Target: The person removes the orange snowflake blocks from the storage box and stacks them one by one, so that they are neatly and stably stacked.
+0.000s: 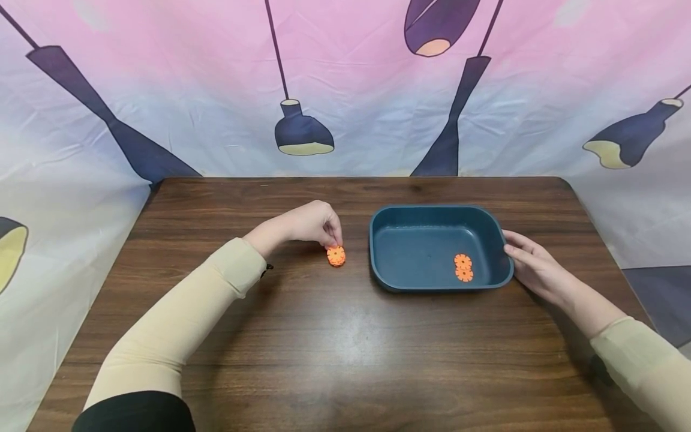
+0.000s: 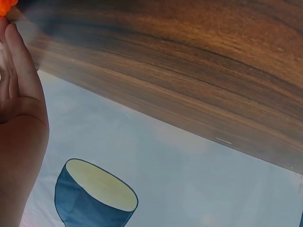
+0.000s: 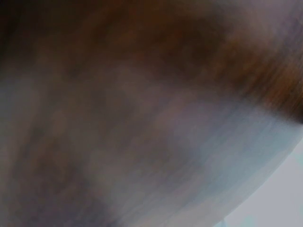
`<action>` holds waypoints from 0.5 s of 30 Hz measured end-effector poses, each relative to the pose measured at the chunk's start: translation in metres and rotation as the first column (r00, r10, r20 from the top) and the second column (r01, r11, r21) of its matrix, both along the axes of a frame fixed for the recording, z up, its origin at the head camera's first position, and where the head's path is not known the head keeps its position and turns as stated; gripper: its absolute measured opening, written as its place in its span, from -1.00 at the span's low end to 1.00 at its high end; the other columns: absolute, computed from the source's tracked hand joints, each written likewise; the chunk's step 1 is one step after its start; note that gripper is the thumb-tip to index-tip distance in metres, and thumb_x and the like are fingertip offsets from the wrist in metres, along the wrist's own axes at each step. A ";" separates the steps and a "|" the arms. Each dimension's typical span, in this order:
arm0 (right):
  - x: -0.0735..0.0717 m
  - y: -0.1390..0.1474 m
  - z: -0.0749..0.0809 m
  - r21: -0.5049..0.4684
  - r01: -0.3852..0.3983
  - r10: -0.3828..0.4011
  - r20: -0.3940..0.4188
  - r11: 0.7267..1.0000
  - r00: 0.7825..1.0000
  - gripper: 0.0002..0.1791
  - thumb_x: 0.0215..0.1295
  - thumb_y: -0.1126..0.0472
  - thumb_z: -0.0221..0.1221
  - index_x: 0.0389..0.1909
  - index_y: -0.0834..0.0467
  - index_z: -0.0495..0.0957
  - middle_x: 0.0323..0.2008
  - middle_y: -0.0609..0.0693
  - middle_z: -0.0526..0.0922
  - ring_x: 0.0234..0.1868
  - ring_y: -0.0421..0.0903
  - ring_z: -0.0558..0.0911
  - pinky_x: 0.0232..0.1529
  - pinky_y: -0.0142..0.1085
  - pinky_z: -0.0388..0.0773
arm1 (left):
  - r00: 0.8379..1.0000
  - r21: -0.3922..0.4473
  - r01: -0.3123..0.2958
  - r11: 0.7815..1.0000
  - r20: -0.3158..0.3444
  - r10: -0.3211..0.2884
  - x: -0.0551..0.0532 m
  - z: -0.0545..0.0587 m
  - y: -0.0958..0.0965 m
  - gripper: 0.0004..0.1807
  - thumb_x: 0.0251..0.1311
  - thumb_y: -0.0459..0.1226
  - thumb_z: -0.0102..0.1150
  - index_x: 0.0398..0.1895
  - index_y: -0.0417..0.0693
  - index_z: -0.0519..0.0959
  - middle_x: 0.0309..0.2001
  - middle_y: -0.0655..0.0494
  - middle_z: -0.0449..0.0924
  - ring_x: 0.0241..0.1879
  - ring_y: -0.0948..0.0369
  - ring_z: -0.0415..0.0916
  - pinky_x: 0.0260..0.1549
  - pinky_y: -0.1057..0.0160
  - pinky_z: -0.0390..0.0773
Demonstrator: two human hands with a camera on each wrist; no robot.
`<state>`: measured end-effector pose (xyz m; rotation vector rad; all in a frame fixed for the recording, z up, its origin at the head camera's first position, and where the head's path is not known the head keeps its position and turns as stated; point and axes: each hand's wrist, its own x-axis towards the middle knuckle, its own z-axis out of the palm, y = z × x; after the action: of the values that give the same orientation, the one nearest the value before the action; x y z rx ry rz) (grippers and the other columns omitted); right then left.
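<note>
My left hand (image 1: 318, 223) reaches down left of the tray, thumb and fingertips pinching the far edge of an orange notched disc (image 1: 336, 257). More than one disc seems to overlap there, but how many are held I cannot tell. In the left wrist view a bit of orange disc (image 2: 6, 6) shows at the corner beyond the fingers of the left hand (image 2: 21, 90). With the thumb over the rim, my right hand (image 1: 540, 267) grips the right end of a dark blue rectangular tray (image 1: 421, 252). Two orange notched discs (image 1: 463, 268) lie inside, towards its right front. The right wrist view is too blurred to read.
The tray stands on a brown wood-grain table (image 1: 345, 348). Behind the table's far edge hangs a pink and pale blue cloth (image 1: 367, 108) printed with dark lamps.
</note>
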<state>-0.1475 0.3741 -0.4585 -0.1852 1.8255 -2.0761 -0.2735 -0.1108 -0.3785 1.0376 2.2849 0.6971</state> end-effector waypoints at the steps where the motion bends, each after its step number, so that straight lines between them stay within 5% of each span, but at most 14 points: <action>1: 0.000 0.000 0.000 0.002 0.001 -0.001 0.001 1.000 1.000 -0.59 0.73 0.27 -0.15 0.33 -0.21 0.47 0.25 -0.39 0.62 0.26 -0.52 0.57 0.18 -0.61 0.51 | 1.000 0.000 -0.001 1.000 -0.001 0.001 0.000 0.000 0.000 -0.90 0.24 -0.52 0.37 -0.33 -0.25 0.82 -0.39 -0.05 0.83 -0.43 0.36 0.68 -0.30 0.34 0.72; 15: 0.000 -0.001 0.000 0.023 0.004 -0.004 0.000 1.000 1.000 -0.59 0.73 0.26 -0.14 0.33 -0.21 0.47 0.24 -0.39 0.62 0.25 -0.50 0.60 0.17 -0.60 0.53 | 1.000 -0.009 -0.013 1.000 0.000 0.013 -0.001 -0.010 0.001 -0.92 0.25 -0.49 0.39 -0.33 -0.21 0.82 -0.38 -0.01 0.83 -0.41 0.35 0.69 -0.28 0.34 0.73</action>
<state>-0.1474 0.3733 -0.4581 -0.1755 1.8499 -2.0565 -0.2747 -0.1099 -0.3881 1.0194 2.2951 0.6918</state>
